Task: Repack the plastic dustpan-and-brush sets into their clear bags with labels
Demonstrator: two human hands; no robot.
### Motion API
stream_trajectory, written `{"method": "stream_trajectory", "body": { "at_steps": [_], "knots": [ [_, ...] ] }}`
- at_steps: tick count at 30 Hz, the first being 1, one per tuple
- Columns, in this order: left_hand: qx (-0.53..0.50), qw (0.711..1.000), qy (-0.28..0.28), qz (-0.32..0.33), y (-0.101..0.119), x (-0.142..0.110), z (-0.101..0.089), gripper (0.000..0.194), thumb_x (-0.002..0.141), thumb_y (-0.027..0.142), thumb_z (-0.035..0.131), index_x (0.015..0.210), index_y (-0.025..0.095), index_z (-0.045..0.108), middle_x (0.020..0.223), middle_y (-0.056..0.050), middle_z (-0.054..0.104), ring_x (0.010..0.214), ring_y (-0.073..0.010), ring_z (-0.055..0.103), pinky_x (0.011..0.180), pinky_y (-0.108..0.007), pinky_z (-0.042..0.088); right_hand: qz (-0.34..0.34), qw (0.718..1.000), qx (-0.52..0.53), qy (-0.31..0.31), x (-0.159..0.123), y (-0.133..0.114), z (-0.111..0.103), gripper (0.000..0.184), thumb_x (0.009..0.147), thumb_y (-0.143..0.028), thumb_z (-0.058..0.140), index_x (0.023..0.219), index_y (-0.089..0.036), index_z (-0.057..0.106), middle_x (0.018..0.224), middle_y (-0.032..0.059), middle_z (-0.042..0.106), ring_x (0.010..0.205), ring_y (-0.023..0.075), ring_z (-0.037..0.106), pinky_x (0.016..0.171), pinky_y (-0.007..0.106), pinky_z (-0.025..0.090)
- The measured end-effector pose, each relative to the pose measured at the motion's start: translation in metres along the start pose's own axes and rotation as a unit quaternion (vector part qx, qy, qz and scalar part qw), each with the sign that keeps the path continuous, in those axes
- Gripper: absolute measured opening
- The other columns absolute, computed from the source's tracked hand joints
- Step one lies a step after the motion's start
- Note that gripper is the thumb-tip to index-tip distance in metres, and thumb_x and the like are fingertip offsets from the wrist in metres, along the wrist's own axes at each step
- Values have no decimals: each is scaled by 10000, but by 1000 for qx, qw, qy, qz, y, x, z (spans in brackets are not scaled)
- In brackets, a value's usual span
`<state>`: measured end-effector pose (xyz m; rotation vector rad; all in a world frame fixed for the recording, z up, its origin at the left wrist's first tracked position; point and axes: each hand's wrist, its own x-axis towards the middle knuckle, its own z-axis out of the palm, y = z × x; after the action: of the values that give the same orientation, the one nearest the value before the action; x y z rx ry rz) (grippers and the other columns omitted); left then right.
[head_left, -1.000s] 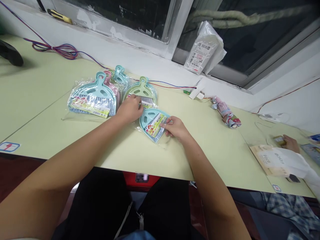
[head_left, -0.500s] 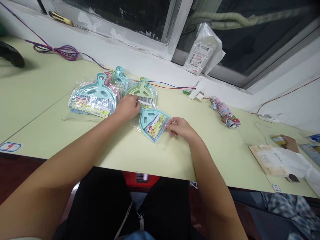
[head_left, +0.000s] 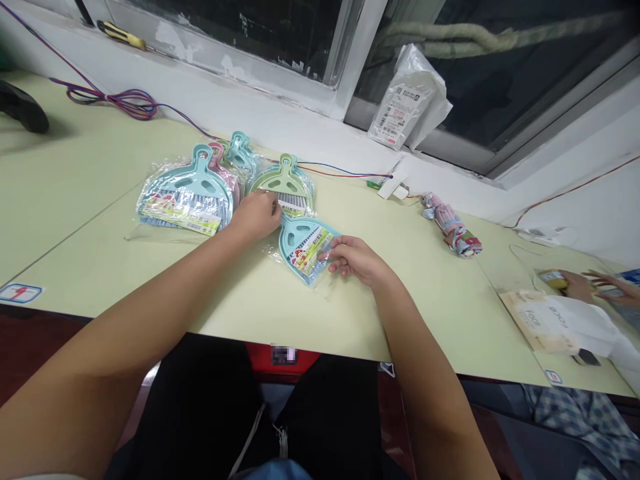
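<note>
A light-blue dustpan and brush set (head_left: 300, 233) in a clear bag lies tilted on the table, its printed label facing up. My left hand (head_left: 257, 215) is closed around its handle end, which the fingers mostly hide. At the right edge of the bag is my right hand (head_left: 357, 259), its fingers loosely curled and apart, the tips touching the label side. Just behind my left hand lies a green dustpan set (head_left: 285, 177) in its bag. To the left are a bagged blue dustpan set (head_left: 187, 187) and a pink one (head_left: 220, 163) partly under it.
Another blue handle (head_left: 240, 150) shows at the back. Coiled wires (head_left: 115, 100) run along the wall. A rolled-up patterned bundle (head_left: 453, 227) lies to the right. At far right, another person's hands (head_left: 580, 285) work beside a paper packet (head_left: 540, 320). A screwdriver (head_left: 123, 35) rests on the sill.
My right hand slid from the label to the bag's right edge, then came back slightly left onto the label, fingers looser. My left hand shifted slightly toward the handle. Another hand appeared at far right.
</note>
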<state>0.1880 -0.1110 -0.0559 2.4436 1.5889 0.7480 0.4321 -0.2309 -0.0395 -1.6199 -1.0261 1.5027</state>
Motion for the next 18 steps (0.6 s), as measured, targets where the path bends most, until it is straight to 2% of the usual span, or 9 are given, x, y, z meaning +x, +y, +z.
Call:
{"method": "stream_trajectory", "body": {
  "at_steps": [9, 15, 18],
  "knots": [
    [11, 1000, 6, 2, 0, 0, 0, 300, 956, 293, 464, 987, 181, 740, 981, -145, 725, 956, -301, 684, 836, -420, 536, -6, 999, 29, -12, 0, 0, 2, 313, 693, -149, 715, 927, -219, 520, 986, 89, 803, 603, 152, 712, 397, 173, 405],
    [14, 1000, -1, 10, 3, -1, -1, 307, 967, 285, 458, 985, 160, 737, 961, -157, 718, 920, -290, 670, 801, -414, 526, -11, 999, 41, -17, 1, 0, 6, 266, 736, -139, 713, 957, -206, 581, 763, 10, 702, 610, 158, 720, 390, 170, 417],
    [9, 1000, -1, 6, 3, -2, -1, 306, 959, 286, 469, 1002, 153, 742, 975, -159, 715, 949, -300, 675, 825, -422, 529, -12, 999, 44, -20, 1, 1, 7, 255, 761, -124, 732, 953, -197, 581, 746, 13, 697, 633, 158, 726, 427, 175, 470]
  ]
}}
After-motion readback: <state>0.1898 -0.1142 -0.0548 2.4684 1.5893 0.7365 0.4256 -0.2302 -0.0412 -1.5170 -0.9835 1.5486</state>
